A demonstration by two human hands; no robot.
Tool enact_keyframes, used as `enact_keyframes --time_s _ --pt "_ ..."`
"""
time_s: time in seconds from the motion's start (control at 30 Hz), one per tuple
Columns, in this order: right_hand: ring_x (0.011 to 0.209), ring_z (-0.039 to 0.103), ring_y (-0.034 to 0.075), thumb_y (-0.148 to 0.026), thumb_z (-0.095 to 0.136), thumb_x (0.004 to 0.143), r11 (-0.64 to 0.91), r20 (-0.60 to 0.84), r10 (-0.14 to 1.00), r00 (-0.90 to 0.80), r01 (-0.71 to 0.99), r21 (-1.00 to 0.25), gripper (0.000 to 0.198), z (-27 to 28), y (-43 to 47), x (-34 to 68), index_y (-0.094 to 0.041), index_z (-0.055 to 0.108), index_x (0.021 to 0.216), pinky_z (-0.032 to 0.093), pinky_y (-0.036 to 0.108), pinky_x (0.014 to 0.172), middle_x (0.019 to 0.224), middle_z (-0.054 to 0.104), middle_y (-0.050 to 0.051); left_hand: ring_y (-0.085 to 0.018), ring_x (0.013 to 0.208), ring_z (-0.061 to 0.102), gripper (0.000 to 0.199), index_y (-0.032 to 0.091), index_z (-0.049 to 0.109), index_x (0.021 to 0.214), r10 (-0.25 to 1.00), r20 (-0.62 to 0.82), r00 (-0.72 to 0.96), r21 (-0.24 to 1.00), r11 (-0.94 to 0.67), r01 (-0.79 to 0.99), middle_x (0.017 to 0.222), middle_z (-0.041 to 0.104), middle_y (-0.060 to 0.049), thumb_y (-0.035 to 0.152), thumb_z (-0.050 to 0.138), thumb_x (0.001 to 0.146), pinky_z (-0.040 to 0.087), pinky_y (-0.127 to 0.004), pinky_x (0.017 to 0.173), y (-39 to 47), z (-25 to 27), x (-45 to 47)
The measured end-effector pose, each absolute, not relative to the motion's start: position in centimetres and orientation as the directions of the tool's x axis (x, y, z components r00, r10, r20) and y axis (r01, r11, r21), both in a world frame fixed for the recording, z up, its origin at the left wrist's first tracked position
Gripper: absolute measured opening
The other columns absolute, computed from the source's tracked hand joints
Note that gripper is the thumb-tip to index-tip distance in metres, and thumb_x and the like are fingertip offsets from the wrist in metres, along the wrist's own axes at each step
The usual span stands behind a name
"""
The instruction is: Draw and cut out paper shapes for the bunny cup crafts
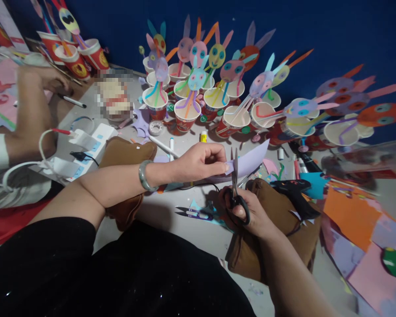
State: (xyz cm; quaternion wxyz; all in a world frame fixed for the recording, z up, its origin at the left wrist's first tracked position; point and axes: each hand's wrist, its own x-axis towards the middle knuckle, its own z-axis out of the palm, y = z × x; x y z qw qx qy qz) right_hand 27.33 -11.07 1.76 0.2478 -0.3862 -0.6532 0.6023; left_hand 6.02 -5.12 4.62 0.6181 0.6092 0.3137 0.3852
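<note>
- Head view, nearest: a black garment [171, 273] covers the lap along the bottom edge.
- Right grip [255, 215]: grasping the black handles of a pair of scissors [235, 171], whose blades point away from the body and stand across the lavender paper [251, 159].
- Left grip [198, 163]: pinching the left end of that paper between thumb and fingers; a grey-green bangle [147, 175] circles the wrist.
- The paper runs rightward from the left fingertips past the blades to a pointed tip, raised over the surface [152, 218].
- Just below the hands, dark-handled thread snips [194, 213] lie beside turquoise scraps.
- Brown fabric [277, 253] lies under the right forearm, a black glue gun [300, 198] on top of it; an orange sheet [353, 213] lies farther right.
- Left of the other forearm, a white power strip [94, 147] carries several plugs.
- Past the left hand: a yellow glue stick [203, 137], a teal-capped marker [171, 147] and a tape roll [156, 128].
- At far left, another person's arm [36, 114] rests near a black pen [74, 102].
- Farther back, clustered paper cups [187, 116] hold long-eared paper rabbit faces [198, 79].
- Behind everything, a dark blue panel [284, 22].
</note>
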Motion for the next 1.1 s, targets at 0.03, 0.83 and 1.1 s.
enact_keyframes --time_s 0.03,0.83,1.1 --pt "0.059 0.041 0.014 -0.085 0.057 0.074 -0.026 -0.146 0.802 -0.58 0.209 -0.978 0.066 1.79 -11.07 27.32 -0.02 0.048 0.067 0.032 0.027 0.054 0.062 0.048 0.0 -0.006 0.06 0.045 0.02 0.015 0.053 0.068 0.856 0.082 0.51 0.995 -0.04 -0.094 0.063 0.052 0.004 0.024 0.067 0.078 0.038 -0.02 0.056 -5.1 4.62 6.01" --pt "0.059 0.041 0.013 -0.081 0.061 0.075 -0.018 -0.119 0.806 -0.58 0.176 -0.984 0.063 1.01 -11.07 27.83 -0.02 0.048 0.066 0.031 0.027 0.054 0.062 0.048 -0.001 -0.006 0.06 0.049 0.023 0.015 0.054 0.069 0.86 0.1 0.5 0.993 -0.054 -0.105 0.064 0.054 0.002 0.028 0.07 0.078 0.038 -0.02 0.054 -4.87 4.79 5.83" --pt "0.06 0.042 0.014 -0.083 0.06 0.074 -0.001 -0.126 0.804 -0.581 0.21 -0.978 0.065 1.18 -11.01 27.79 -0.02 0.05 0.066 0.032 0.026 0.055 0.062 0.049 -0.001 -0.005 0.058 0.048 0.017 0.015 0.054 0.069 0.854 0.123 0.505 0.991 -0.08 -0.106 0.064 0.054 0.003 0.022 0.065 0.079 0.038 -0.019 0.053 -4.77 4.67 5.81"
